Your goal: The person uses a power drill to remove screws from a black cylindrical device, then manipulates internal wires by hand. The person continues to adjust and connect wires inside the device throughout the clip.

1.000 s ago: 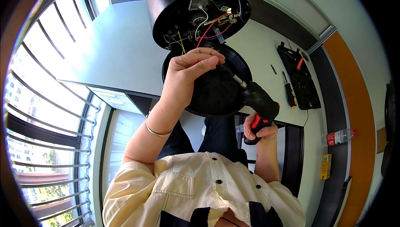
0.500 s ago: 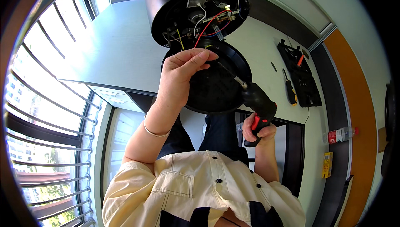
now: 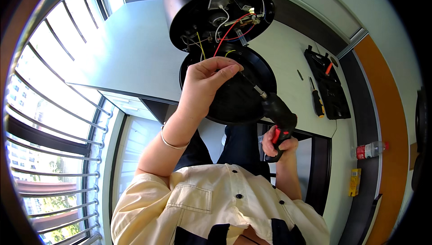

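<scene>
My right hand (image 3: 280, 145) is wrapped round the handle of a black and red cordless screwdriver (image 3: 278, 110), with its long bit pointing up and left. Thumb and fingertips of my left hand (image 3: 210, 79) pinch together at the tip of that bit. What lies between them is too small to make out. Below my left hand is a round black base cover (image 3: 234, 105), shaped like a shallow dish. Just beyond it, a black round appliance body (image 3: 191, 2) lies tipped with its underside towards me, showing red, white and yellow wires (image 3: 225, 38).
To the right on the pale worktop (image 3: 288, 56) lie a screwdriver with a yellow and black handle (image 3: 317, 103), a small dark bit (image 3: 300, 74) and an opened black tool case (image 3: 330, 87). Further right are a plastic bottle (image 3: 370, 150) and a yellow box (image 3: 354, 182). A barred window stands left.
My left fingertips and the screwdriver's bit have come together. The whole view has shifted slightly, so the appliance and worktop appear a little further right and lower.
</scene>
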{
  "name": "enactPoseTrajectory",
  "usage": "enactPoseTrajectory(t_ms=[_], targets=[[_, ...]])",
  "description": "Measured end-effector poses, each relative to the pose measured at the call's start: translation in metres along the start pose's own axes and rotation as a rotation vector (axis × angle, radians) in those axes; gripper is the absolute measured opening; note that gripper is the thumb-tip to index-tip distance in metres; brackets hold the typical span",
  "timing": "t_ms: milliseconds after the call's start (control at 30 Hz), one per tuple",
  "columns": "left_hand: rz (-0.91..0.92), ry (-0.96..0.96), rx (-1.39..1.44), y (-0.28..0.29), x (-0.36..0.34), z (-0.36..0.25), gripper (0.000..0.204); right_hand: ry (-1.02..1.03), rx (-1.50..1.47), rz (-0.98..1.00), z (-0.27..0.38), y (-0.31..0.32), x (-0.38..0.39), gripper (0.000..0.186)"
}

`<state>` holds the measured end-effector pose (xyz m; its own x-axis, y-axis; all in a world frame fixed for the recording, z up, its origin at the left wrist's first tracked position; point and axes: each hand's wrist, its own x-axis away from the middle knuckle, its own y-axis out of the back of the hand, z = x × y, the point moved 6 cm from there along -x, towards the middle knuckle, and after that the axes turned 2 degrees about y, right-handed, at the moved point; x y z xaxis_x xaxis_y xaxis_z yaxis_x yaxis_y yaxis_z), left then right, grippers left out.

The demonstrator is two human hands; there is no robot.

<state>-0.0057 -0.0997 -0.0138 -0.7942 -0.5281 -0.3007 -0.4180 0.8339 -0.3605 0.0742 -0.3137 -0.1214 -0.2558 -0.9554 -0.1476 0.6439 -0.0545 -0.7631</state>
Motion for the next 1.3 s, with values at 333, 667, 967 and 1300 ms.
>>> enactPoseTrajectory(t_ms=[333, 667, 967, 1300], targets=[[0.008, -0.239, -0.446, 0.016, 0.014, 0.002, 0.005, 0.448, 1.282, -0.74, 0.11, -0.013, 0.022, 0.033], [0.194, -0.474, -0.795, 0.005, 0.036, 0.003, 0.007, 0.257, 2.472, -0.9, 0.153, 0.036, -0.044, 0.029], [0.164, -0.473, -0.834, 0.012, 0.037, 0.004, 0.007, 0.279, 2.647, -0.758, 0.159, 0.06, -0.088, 0.031], [0.13, -0.465, -0.86, 0.018, 0.03, 0.005, 0.008, 0.296, 2.669, -0.681, 0.164, 0.065, -0.102, 0.042]])
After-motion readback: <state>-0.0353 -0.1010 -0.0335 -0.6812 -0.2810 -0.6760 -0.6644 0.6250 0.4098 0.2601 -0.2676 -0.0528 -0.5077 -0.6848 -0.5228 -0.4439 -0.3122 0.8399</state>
